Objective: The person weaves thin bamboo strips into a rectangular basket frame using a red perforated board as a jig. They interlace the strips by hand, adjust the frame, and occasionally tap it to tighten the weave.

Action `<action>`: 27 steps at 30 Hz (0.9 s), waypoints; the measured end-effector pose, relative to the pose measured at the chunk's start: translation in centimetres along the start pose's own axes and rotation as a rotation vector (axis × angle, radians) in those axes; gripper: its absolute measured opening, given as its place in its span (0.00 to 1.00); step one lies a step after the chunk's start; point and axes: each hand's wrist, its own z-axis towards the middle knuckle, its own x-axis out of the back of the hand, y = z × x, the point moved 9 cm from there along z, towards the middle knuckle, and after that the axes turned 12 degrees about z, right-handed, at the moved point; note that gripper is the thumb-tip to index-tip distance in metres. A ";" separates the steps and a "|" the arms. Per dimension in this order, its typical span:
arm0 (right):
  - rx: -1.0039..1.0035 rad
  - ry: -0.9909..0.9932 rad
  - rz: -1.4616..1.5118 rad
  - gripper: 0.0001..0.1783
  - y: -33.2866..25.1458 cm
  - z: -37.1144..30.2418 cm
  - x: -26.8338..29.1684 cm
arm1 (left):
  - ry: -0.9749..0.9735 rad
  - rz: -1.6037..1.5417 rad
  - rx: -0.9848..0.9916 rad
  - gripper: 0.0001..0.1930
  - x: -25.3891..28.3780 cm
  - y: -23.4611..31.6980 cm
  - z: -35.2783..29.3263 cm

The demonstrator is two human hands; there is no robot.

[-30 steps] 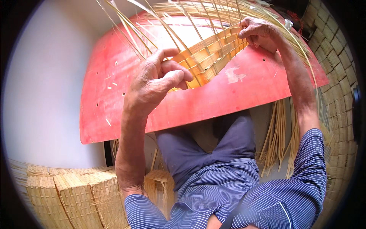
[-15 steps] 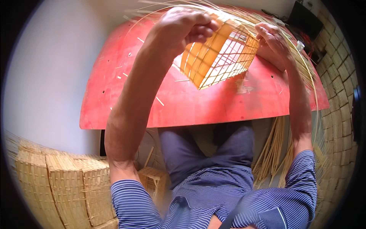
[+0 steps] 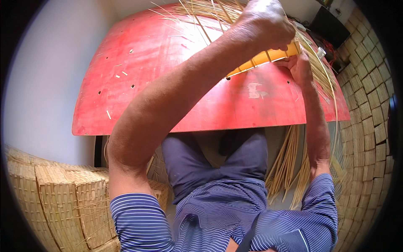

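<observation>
Yellow woven piece point(image 3: 276, 55) is over the counter point(image 3: 201, 117), toward its far R corner, mostly hid behind the L forearm point(image 3: 184, 86). R hand point(image 3: 301, 69) looks clamped on the piece's end nearest the counter's R edge; L hand point(image 3: 268, 25) curls close by, can't tell if it's gripping. Approx. partway, I'd say: a band's already across the uprights point(image 3: 201, 27), but long ends stand loose toward the counter's far edge, so more weaving's prob. left. Strip pile point(image 3: 320, 71) lines the counter's far & R edges, min. room there. Max. room: counter's L half, w/ a few scraps point(image 3: 108, 114).
</observation>
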 end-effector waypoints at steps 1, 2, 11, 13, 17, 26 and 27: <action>0.006 0.037 0.066 0.26 0.3 -0.5 -0.3 | 0.008 0.177 -0.013 0.06 -1.4 1.3 0.7; 0.015 0.075 0.138 0.24 0.7 -1.1 -0.9 | 0.013 0.356 -0.031 0.05 -2.2 2.5 1.0; 0.009 0.128 -0.130 0.26 3.6 -2.0 -3.2 | -0.265 -1.194 0.760 0.15 -4.3 -3.2 -6.0; 0.152 0.190 -0.439 0.20 2.7 -2.8 -4.1 | -0.301 -1.177 0.793 0.12 -4.4 -3.2 -7.1; 0.487 0.242 -0.819 0.13 1.6 -6.0 -5.6 | -0.319 -1.245 0.825 0.11 -6.2 -2.2 -8.7; 0.571 0.200 -0.710 0.19 9.3 -15.8 -6.4 | -0.434 -1.164 1.067 0.07 -12.6 8.6 -15.0; 0.513 0.201 -0.693 0.25 10.9 -16.5 -5.9 | -0.418 -1.148 1.068 0.07 -13.4 9.8 -15.6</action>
